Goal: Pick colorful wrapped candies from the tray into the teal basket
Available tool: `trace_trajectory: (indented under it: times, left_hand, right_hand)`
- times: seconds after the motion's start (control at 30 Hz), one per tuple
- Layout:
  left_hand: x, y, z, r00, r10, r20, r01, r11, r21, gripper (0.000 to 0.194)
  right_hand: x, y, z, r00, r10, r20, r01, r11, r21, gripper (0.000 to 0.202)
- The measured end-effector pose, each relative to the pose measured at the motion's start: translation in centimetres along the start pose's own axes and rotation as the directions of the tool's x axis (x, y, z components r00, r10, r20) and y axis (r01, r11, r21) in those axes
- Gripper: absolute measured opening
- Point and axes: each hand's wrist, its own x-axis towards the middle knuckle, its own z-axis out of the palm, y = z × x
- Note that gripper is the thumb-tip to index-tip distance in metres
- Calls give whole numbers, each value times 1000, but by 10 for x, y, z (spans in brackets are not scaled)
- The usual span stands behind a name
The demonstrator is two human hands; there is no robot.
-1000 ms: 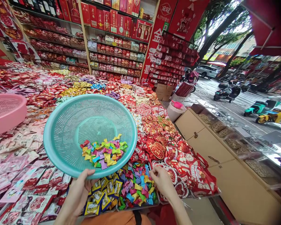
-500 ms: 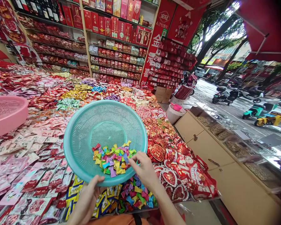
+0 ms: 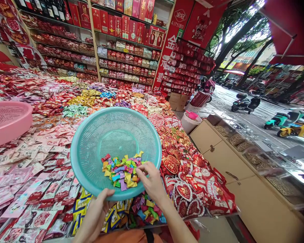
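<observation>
The left hand (image 3: pixel 96 212) had the near rim of the basket (image 3: pixel 78 162), its thumb laid over the edge and its other fingers mostly out of sight under it. The grip looked closed, and the basket leaned a little toward the person.

The right hand (image 3: pixel 153 182) reached over the rim on its own side. Its thumb and forefinger were bent toward each other with only a small opening, right at the edge of the sweets (image 3: pixel 121 172). Whether a sweet sat between the tips could not be told.

The sweets lay in a loose heap at the near side of the basket, beside the right fingertips and beyond the left thumb. Below the right fingers, outside the basket, was a pile (image 3: pixel 149 211) of similar sweets. Yellow-and-blue packets (image 3: pixel 82 204) lay below and around the left hand, red hearts (image 3: pixel 183 192) just to the right of the right hand, and a pink basket (image 3: pixel 11 123) well off to the left of both.

The step in hand seemed to be handling sweets inside the basket. From there, a move of the right fingers called for clearing the rim and disturbing the heap little, with the left grip keeping the basket steady.
</observation>
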Motion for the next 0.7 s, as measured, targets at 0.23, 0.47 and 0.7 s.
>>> trace_trajectory:
  times: [0.23, 0.47, 0.7]
  left_hand:
    - [11, 13, -10, 997, 63, -40, -64, 998, -15, 11]
    - [18, 23, -17, 991, 123, -49, -124, 992, -17, 16]
    - [15, 24, -22, 987, 158, -23, -157, 987, 20, 20]
  right_hand:
    - [-51, 61, -41, 981, 144, -131, -150, 988, -35, 23]
    - [-99, 120, -35, 961, 277, -1, -268, 927, -264, 20]
    - [-96, 130, -23, 944, 328, 42, -297, 897, -329, 25]
